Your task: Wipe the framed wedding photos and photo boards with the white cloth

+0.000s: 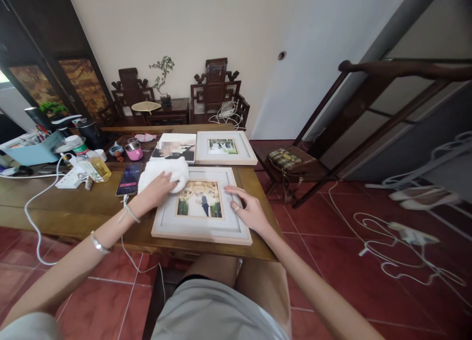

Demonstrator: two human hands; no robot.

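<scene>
A pale wooden picture frame (201, 231) with a photograph lies flat on the wooden table (73, 207) in front of me. My left hand (157, 191) presses a bunched white cloth (167, 171) against the frame's upper left corner, fingers curled over it. My right hand (248, 209) lies flat and open on the frame's right border, a ring on one finger. A bracelet sits on my left wrist.
A second framed photo (224, 148) and an unframed print (174, 147) lie farther back. A phone (129, 180) with a white cable, a power strip (70, 178), a bottle of yellow liquid (96, 167), cups and clutter fill the left. A stair rail (387, 108) and floor cables stand right.
</scene>
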